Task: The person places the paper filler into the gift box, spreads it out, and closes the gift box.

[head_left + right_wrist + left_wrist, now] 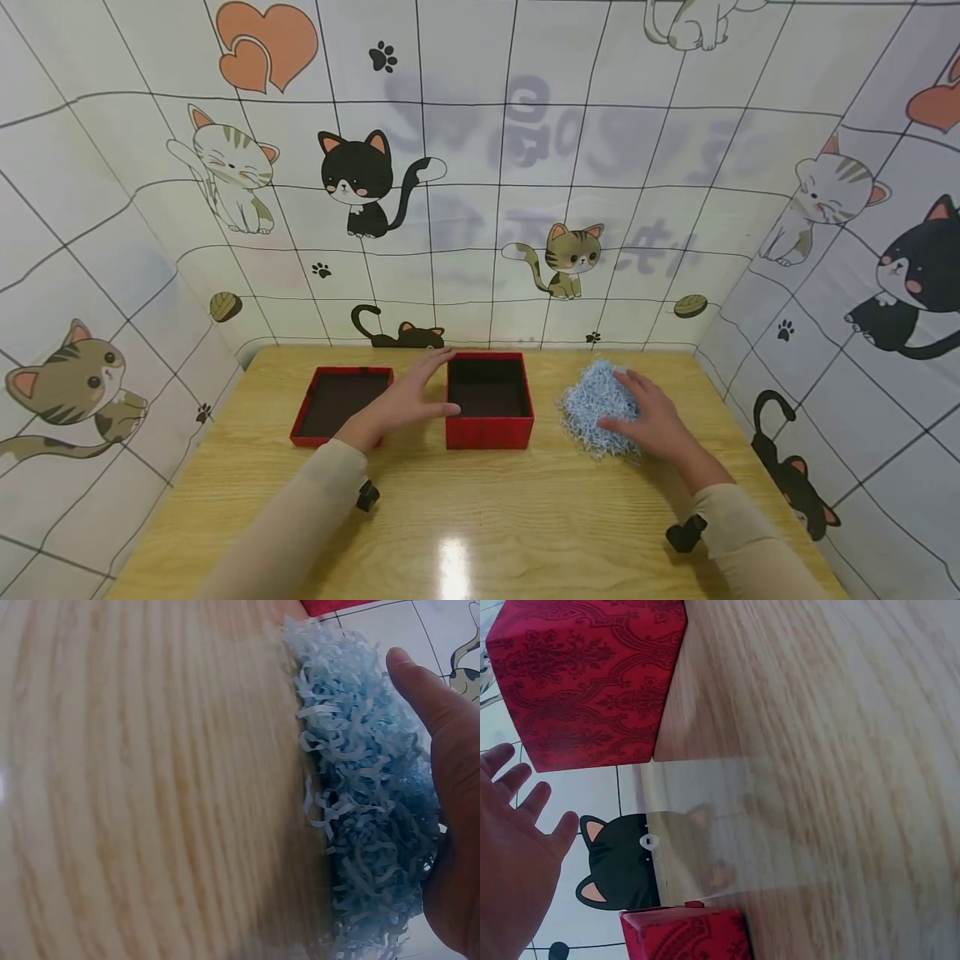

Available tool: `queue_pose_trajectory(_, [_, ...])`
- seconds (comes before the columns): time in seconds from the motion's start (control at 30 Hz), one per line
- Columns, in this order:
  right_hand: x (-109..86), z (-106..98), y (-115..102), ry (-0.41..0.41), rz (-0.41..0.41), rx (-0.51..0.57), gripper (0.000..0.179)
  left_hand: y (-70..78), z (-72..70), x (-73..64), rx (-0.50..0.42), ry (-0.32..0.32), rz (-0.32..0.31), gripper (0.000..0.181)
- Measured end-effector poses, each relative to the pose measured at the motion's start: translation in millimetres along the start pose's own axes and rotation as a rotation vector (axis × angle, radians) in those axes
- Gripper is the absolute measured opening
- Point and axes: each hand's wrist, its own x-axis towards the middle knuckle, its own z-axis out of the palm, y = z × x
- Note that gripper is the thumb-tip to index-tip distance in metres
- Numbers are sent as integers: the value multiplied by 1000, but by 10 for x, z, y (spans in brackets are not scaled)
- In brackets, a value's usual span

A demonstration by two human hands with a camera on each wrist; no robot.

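A red box [489, 432] with a dark inside stands upright on the table, its patterned red side [592, 690] large in the left wrist view. My left hand [405, 398] is spread at the box's left side, fingers apart and nothing held. In the head view its fingertips come right up to the box's left edge. To the right of the box lies a loose heap of light blue shredded paper [596, 408]. Over the heap's right side is my right hand [651, 418], thumb and fingers spread. The shredded paper [367, 772] bunches beside that thumb in the right wrist view.
A shallow red box lid [341, 404], dark inside, lies left of the box, partly behind my left hand and wrist. Below everything is a light wood table [480, 517]. A white cloth [465, 167] printed with cats surrounds the back and sides.
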Motion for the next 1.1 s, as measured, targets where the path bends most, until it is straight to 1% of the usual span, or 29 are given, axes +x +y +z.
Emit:
queue_pose_trajectory(0.2, [-30, 50, 2, 2, -11, -21, 102, -30, 13, 21, -16, -16, -13, 107])
queue_pose_trajectory(0.4, [-55, 128, 67, 17, -41, -21, 101, -70, 29, 32, -29, -41, -33, 112])
queue_pose_trajectory(0.53, [-56, 172, 114, 7, -21, -8, 102, -65, 26, 29, -28, -60, -33, 116])
queue_pose_trajectory(0.7, [-52, 189, 147, -5, 5, 9, 104, -89, 34, 27, -6, -65, -29, 118])
queue_pose_trajectory(0.87, [-46, 193, 157, -12, 20, 39, 101, -105, 31, 35, 10, -69, -29, 120])
queue_pose_trajectory(1.0, [-34, 205, 156, -14, 38, 29, 100, -137, 39, 37, 20, -73, -26, 120])
queue_pose_trajectory(1.1, [-23, 207, 151, -8, 53, 24, 98, -128, 34, 37, 14, -73, -25, 120])
